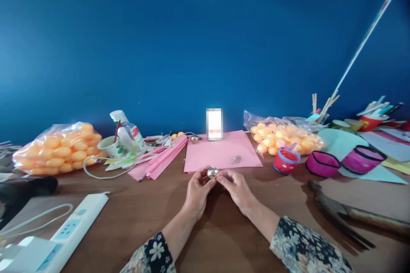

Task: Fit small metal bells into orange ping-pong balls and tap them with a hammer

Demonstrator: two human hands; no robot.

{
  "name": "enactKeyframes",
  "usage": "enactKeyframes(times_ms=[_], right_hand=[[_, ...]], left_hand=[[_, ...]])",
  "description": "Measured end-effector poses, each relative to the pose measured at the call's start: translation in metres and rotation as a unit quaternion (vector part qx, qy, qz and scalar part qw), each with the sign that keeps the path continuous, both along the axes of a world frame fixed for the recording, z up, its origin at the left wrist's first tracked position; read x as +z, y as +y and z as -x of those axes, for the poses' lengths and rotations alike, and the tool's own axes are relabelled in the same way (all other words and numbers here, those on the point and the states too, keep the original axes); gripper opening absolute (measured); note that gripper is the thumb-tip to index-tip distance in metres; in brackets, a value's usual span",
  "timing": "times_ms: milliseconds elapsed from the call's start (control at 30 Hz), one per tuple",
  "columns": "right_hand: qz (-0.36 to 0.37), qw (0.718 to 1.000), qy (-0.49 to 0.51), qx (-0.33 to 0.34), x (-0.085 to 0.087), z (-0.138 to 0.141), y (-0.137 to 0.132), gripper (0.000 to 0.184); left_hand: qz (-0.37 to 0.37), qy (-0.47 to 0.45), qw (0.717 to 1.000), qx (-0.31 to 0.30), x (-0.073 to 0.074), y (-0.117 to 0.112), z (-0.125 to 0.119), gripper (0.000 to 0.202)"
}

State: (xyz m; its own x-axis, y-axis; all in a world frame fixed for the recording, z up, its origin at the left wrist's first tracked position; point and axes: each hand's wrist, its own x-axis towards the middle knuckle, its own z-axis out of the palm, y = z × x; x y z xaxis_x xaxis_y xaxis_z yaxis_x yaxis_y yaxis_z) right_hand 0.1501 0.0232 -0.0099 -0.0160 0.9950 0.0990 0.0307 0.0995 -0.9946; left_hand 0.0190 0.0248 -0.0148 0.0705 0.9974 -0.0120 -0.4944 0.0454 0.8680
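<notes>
A small shiny metallic ball [212, 172] is held over the front of the table, just short of the pink paper. My left hand [199, 190] has its thumb and fingers closed round the ball from the left. Against the ball's right side, my right hand [235, 185] is pinched closed; anything tiny between its fingertips is too small to make out. On the pink paper sheets [211, 155] lies a little pile of small clear or silvery bits [236, 160]. Another shiny ball [194, 139] sits at the paper's far left edge.
Bags of orange balls [60, 149] [282, 136] stand left and right. Pink strips [168, 155], a plastic bottle [130, 130] and a cup [110, 147] are at left. A power strip [80, 222] lies front left, a claw hammer [349, 213] front right, near a red container [286, 162].
</notes>
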Motion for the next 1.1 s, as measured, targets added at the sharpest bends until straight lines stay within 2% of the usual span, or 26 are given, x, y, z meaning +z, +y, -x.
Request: enactKeyframes(times_ms=[1100], right_hand=[[0.006,1.0,-0.017,0.001,-0.0049,0.0001,0.0011,0.023]], left_hand=[[0.004,0.008,1.0,0.008,-0.0003,0.0007,-0.0011,0.047]])
